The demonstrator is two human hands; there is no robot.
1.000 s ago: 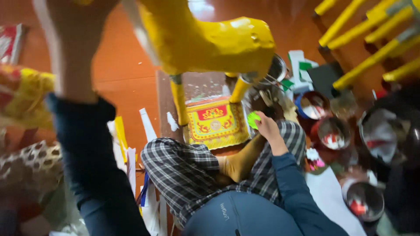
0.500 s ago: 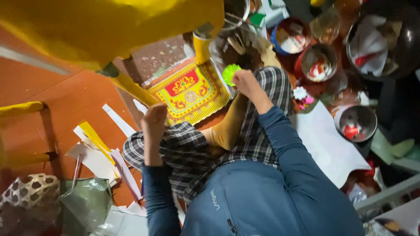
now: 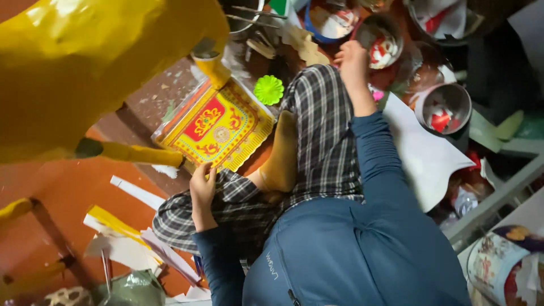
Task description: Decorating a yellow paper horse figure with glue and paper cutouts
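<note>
Two hands: left hand (image 3: pixel 202 190) touches patterned sheet (image 3: pixel 217 126); right hand (image 3: pixel 352 56) closed.

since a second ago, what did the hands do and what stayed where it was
The left hand, raised high a second ago, has come down onto the knee by the edge of the red and yellow paper square. The right hand let go of the green paper flower, which now lies on the floor, and reached toward the bowls. The yellow figure stays overhead.
</note>
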